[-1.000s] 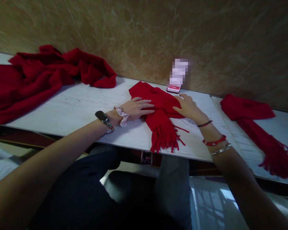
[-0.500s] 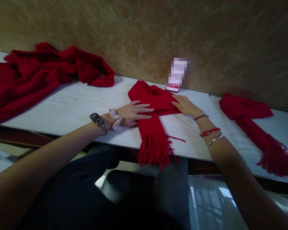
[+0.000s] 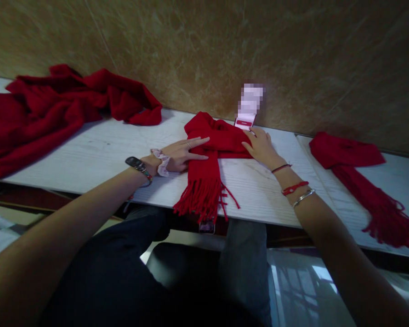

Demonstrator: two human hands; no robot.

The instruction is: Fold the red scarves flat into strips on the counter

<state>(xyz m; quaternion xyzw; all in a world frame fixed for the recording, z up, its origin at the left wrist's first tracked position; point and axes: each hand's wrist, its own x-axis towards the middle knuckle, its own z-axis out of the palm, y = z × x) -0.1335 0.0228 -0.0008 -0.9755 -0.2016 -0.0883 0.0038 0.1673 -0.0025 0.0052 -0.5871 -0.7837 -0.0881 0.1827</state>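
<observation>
- Left hand [image 3: 182,153]: flat, fingers spread, on the red fringed scarf [image 3: 203,168].
- Right hand [image 3: 261,146]: loosely spread, touching the scarf's right end.
- Scarf: folded on the surface [image 3: 269,195], fringe [image 3: 197,200] overhanging the near edge; likely light, soft, limp; best gripped by the folded band, since strands could tangle.

Red scarf [image 3: 221,144] (brown marbled wall [image 3: 197,54])

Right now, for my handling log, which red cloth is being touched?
The middle red cloth, lying between the other two: left hand and right hand both touch it. No hand touches the rumpled cloth at left or fringed cloth at right.
</observation>
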